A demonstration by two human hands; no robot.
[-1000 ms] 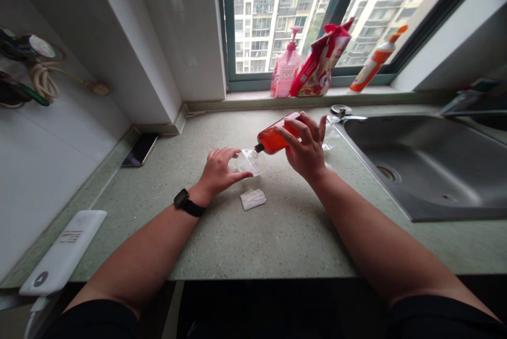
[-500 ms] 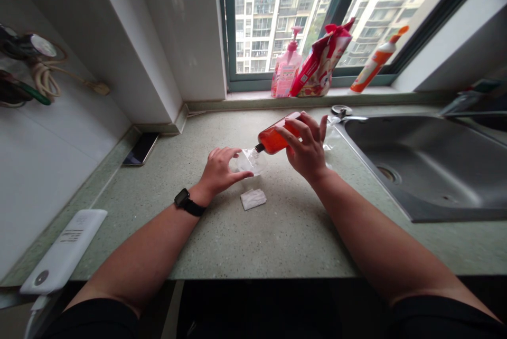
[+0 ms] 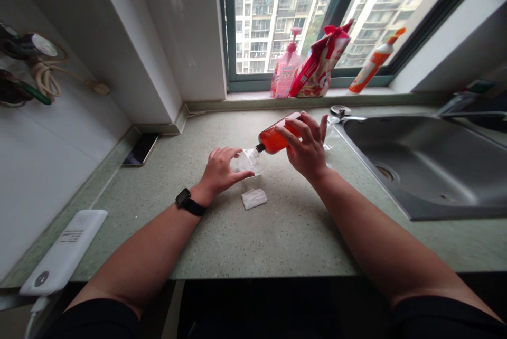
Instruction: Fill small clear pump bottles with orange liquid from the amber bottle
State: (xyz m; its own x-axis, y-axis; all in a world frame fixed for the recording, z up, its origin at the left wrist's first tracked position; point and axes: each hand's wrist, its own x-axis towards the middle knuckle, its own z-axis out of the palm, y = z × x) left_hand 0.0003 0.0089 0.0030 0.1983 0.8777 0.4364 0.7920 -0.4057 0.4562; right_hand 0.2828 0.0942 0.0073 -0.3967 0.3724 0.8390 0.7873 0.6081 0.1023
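In the head view, my right hand (image 3: 309, 150) grips a bottle (image 3: 273, 138) of red-orange liquid, tilted with its dark neck pointing down to the left. The neck end sits right at a small clear plastic container (image 3: 251, 163) on the countertop. Around the container's left side, my left hand (image 3: 219, 171) curves with thumb and fingers on it. Whether liquid is flowing I cannot tell. A folded white tissue (image 3: 254, 199) lies just in front of the container.
A steel sink (image 3: 400, 154) is set into the counter at right. A phone (image 3: 141, 149) and a white power bank (image 3: 65, 252) lie at left. Along the windowsill stand a pink pump bottle (image 3: 285, 72), a red bag (image 3: 320, 64) and an orange-white bottle (image 3: 372, 67).
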